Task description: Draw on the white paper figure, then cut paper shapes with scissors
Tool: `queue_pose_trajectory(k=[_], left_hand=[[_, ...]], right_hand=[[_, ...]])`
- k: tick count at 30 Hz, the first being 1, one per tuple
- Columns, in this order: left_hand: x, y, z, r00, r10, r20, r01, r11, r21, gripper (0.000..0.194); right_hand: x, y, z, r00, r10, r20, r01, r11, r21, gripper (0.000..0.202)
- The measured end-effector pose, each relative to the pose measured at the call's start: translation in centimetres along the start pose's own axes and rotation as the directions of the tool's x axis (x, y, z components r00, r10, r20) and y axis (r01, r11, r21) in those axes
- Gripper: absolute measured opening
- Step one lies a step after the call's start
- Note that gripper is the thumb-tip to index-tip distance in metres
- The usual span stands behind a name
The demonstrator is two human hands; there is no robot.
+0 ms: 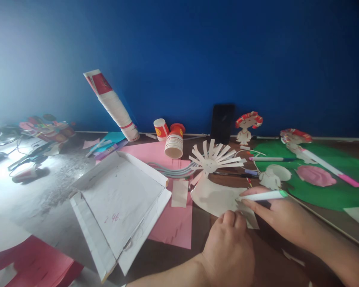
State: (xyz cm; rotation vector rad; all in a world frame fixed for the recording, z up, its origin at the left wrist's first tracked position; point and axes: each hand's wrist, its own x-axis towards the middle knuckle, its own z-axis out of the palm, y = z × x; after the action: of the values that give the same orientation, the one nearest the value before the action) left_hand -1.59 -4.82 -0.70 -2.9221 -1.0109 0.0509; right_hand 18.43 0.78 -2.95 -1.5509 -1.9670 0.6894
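Note:
A curved white paper piece (217, 197), wide and cut with a rounded edge, lies flat on the dark table. My right hand (267, 207) grips a white marker (261, 196) with a green end, and the tip meets the paper near its right side. Curled at the paper's lower edge, my left hand (230, 245) presses on it; the fingertips are hidden under the knuckles. Just behind the paper is a paper figure (209, 165) with a small drawn face and white strips fanned out around its head.
A shallow white box lid (119, 199) rests at left over pink paper (175, 227). Behind stand stacked paper cups (115, 109), a dark phone (222, 123) and a red-haired paper figure (244, 133). At right, a pink-ended marker (332, 167) crosses a green sheet (314, 199).

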Motion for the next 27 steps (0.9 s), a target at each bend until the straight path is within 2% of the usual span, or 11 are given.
queue_pose_trajectory(k=[7,15,27], left_hand=[[0.1,0.0,-0.4,0.997,-0.02,0.078,0.023,0.999,-0.038,0.035],[0.1,-0.1,-0.7,0.994,-0.006,0.105,0.011,0.999,-0.045,0.033],[0.1,0.0,-0.4,0.997,-0.013,0.081,0.016,1.0,-0.025,0.034]], right_hand=[[0.0,-0.3,-0.1,1.0,0.001,0.018,-0.001,1.0,0.004,0.023],[-0.2,0.2,0.0,1.0,0.005,0.024,-0.005,1.0,-0.001,0.028],[-0.3,0.5,-0.1,0.998,0.028,0.061,-0.028,1.0,-0.006,0.028]])
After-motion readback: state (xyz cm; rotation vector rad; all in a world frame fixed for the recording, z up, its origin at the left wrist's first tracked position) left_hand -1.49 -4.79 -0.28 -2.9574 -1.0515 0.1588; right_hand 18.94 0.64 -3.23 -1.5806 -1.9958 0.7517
